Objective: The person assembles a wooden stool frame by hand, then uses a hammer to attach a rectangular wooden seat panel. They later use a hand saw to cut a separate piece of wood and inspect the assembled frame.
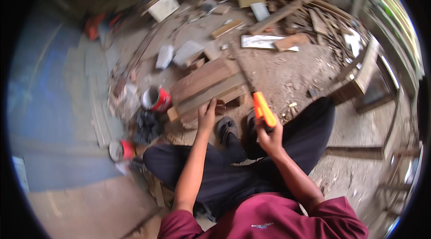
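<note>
From the head camera, the person sits low over a dirt floor (287,73) strewn with wood scraps. The right hand (270,138) has its grip closed around the lower end of an orange tool (262,110), which rises tilted from the fist, above the right knee. The left hand (207,115) reaches forward and rests its fingers on the near end of a stack of wooden planks (208,86) lying flat on the floor; whether that grip clasps the wood or only presses on it cannot be told. A red and white can (156,99) stands just left of the planks, and a second can (121,150) lies nearer, beside the left knee. Grey shoes (226,127) sit between the hands.
</note>
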A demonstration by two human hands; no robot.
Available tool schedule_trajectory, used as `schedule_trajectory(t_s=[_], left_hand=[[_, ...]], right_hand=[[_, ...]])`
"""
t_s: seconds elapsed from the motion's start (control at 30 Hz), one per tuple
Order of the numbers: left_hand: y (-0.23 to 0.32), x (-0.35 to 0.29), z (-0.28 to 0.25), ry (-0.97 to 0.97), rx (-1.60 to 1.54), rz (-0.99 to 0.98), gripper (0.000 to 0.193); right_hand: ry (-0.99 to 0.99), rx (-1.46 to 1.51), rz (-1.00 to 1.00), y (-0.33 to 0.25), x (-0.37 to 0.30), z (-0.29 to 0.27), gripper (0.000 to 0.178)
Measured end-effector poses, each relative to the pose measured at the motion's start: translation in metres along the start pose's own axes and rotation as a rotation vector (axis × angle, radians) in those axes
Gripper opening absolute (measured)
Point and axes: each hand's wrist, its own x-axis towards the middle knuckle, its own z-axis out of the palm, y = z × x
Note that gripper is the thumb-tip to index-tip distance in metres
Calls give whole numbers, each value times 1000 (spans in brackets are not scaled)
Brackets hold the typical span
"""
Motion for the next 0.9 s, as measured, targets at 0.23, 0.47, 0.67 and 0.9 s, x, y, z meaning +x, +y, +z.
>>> schedule_trajectory(t_s=[0.23,0.47,0.67,0.9], left_hand=[[-9,47,-22,417,739,632,17],[-32,121,22,345,1210,432,30],[-49,131,33,427,1232,487,31],[-43,126,29,367,1195,466,29]], right_hand=[[-79,88,343,18,29,-8,31],[-156,-11,343,17,5,-10,26],[-245,-178,279,23,-11,-13,34],[-313,-121,355,21,-7,-24,33]])
